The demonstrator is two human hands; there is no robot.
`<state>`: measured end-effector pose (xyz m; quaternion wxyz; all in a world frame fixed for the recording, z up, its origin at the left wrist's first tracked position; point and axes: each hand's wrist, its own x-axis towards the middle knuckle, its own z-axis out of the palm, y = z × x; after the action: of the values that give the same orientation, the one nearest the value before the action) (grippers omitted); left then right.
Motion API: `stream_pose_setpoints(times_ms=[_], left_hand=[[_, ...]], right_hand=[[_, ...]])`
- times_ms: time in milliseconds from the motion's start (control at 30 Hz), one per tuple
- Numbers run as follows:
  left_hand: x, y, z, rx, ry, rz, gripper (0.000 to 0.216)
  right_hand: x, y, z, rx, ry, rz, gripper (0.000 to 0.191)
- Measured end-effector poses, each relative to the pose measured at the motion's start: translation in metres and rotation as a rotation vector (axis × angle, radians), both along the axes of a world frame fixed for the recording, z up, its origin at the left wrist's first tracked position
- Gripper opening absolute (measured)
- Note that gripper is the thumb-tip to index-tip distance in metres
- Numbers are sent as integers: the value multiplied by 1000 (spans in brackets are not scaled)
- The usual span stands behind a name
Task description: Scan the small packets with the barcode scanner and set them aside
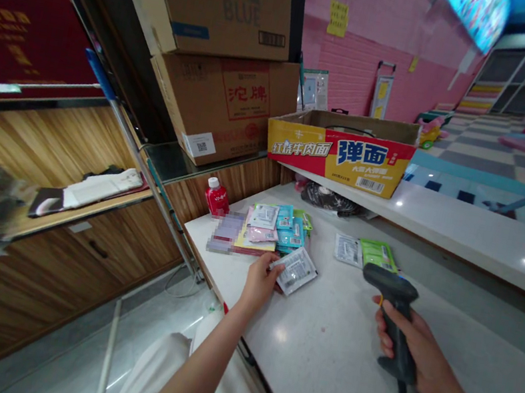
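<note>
My left hand (262, 280) pinches the edge of a silver-white sachet (297, 271) just above the white counter (306, 353). Right behind it lies a pile of colourful sachets (291, 230), blue, pink, green and white, partly on top of some flat papers (253, 248). In my right hand (412, 345) is a black barcode scanner (397, 322), its fingers wrapped round the handle and a cable hanging down. Beyond the scanner's head, a white sachet (348, 250) and a green sachet (377, 253) rest side by side on the counter.
A red bottle with a white cap (217, 197) stands at the counter's left edge. Stacked cardboard boxes (222, 105) rise behind it. An open yellow-and-red carton (338, 157) sits on the raised ledge (470, 230). Wooden drawers (79, 259) are on the left.
</note>
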<state>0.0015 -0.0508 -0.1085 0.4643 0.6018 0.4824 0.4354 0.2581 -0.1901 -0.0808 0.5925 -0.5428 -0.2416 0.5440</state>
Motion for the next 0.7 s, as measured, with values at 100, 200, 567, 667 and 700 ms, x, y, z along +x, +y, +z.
stream_pose_setpoints(times_ms=[100,200,567,667,700], left_hand=[[-2,-1,-5,38,26,25,19],[-2,1,-10,73,72,44,18],[-4,0,-14,110,126,24,20],[-3,-1,-12,104,134,29,21],[-3,-1,-11,98,139,34,21]], right_hand=[[-10,-6,11,-64,-166,270,42],[-20,-16,25,-115,-237,422,45],[-36,-28,51,-131,-344,440,34],[-36,-27,50,-138,-294,433,33],[-35,-27,49,-138,-274,429,34]])
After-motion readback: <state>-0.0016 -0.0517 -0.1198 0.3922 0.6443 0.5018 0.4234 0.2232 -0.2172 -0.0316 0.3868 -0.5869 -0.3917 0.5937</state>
